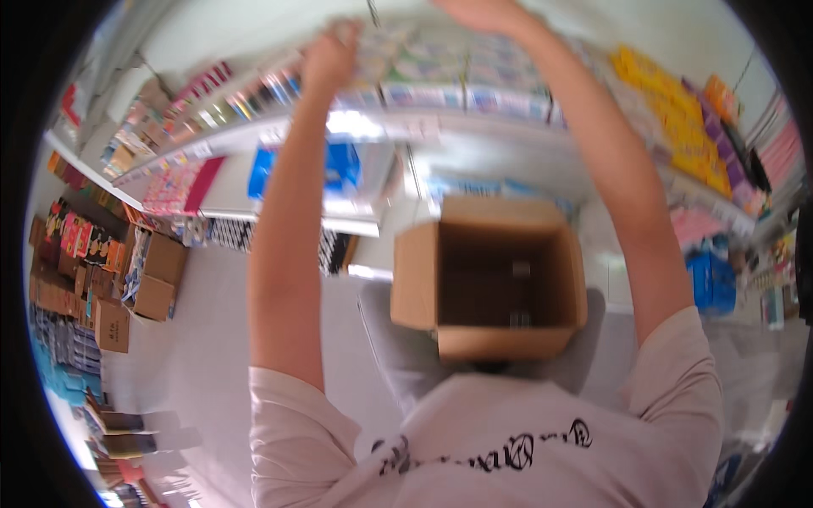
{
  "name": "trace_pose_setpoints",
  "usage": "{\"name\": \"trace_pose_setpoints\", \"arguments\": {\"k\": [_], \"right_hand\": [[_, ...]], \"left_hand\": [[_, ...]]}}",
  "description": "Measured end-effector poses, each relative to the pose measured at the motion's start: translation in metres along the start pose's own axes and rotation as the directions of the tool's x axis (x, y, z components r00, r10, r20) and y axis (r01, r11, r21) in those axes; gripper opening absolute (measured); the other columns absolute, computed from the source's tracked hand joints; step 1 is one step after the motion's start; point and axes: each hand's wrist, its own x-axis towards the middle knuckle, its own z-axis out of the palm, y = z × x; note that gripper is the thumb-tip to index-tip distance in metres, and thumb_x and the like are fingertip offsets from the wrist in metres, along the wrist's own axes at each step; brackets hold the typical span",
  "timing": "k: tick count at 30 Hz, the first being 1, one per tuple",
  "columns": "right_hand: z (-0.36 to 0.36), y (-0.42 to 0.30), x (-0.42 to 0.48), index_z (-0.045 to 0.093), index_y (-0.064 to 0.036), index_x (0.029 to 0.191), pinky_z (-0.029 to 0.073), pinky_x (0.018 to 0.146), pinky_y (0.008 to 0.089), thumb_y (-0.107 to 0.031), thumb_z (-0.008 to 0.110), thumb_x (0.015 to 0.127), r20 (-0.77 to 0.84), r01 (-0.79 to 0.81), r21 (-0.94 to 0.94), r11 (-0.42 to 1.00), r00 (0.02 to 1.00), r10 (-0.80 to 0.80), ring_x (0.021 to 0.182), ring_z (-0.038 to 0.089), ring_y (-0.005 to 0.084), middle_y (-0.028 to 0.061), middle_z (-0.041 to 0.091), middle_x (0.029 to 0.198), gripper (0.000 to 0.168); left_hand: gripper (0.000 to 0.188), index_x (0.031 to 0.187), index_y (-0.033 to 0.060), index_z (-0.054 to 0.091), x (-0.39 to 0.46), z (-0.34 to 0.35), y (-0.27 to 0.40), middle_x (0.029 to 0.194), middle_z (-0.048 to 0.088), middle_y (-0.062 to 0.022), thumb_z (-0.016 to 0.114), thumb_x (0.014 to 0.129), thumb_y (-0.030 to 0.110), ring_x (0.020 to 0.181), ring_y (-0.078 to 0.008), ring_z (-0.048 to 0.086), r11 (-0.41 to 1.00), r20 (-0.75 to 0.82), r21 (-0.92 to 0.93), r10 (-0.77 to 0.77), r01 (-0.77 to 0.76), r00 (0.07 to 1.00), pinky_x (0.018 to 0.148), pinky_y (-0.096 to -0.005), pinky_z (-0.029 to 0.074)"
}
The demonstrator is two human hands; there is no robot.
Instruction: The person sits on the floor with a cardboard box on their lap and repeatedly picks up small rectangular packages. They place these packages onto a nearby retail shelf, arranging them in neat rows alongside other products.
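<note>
Both arms reach up over a store shelf. My left hand [333, 54] is at the top, left of centre, beside a row of pastel packets [419, 60] on the shelf; its fingers are blurred. My right hand [483, 13] is partly cut off by the top edge, above the same row, so its fingers are hidden. Whether either hand touches a packet cannot be told. An open cardboard box [416, 276] with its flaps spread stands between the arms, in front of my body. Its inside is dark, with small light spots.
The shelf edge [502, 120] curves across the view. Yellow packets [673, 120] stand at its right. A blue package [343, 168] lies on a lower shelf, and a blue box [711, 282] is at the right. Open cartons [159, 273] with goods stand on the left.
</note>
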Motion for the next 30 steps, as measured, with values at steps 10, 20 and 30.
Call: {"name": "trace_pose_setpoints", "arguments": {"k": [10, 20, 30], "right_hand": [[-0.020, -0.198, -0.353, 0.072, -0.009, 0.110, 0.054, 0.081, 0.0354, -0.009, 0.057, 0.096, 0.344, -0.767, 0.306, 0.564, 0.642, 0.686, 0.090, 0.069, 0.0255, 0.0113, 0.073, 0.099, 0.020], [0.039, -0.242, -0.450, 0.068, -0.010, 0.117, 0.054, 0.085, 0.0479, -0.016, 0.055, 0.092, 0.454, -0.904, -0.094, 0.417, 0.334, 0.826, 0.098, 0.067, 0.0351, 0.0139, 0.072, 0.105, 0.028], [0.038, -0.240, -0.452, 0.065, -0.005, 0.118, 0.056, 0.080, 0.0461, -0.016, 0.059, 0.091, 0.435, -0.903, -0.100, 0.419, 0.339, 0.834, 0.092, 0.069, 0.0350, 0.0149, 0.071, 0.103, 0.030]], "left_hand": [[0.018, 0.106, 0.0067, 0.070, -0.166, -0.063, 0.148, 0.101, 0.074, -0.0122, 0.063, 0.090, 0.007, 0.092, -0.0294, 0.071, 0.654, -0.313, -0.641, 0.254, -0.401, 0.915, 0.081, -0.0390, 0.055], [0.045, 0.128, 0.0085, 0.059, -0.383, 0.226, 0.250, 0.137, 0.052, -0.0175, 0.066, 0.084, 0.018, 0.116, -0.0371, 0.060, 0.597, 0.622, -0.597, 0.767, -0.536, 0.161, 0.090, -0.0509, 0.054], [0.077, 0.155, 0.0166, 0.035, -0.462, 0.360, 0.272, 0.160, 0.034, -0.0171, 0.066, 0.084, 0.016, 0.129, -0.0413, 0.055, 0.780, 0.774, -0.508, 0.600, -0.365, 0.204, 0.104, -0.0534, 0.049]]}}
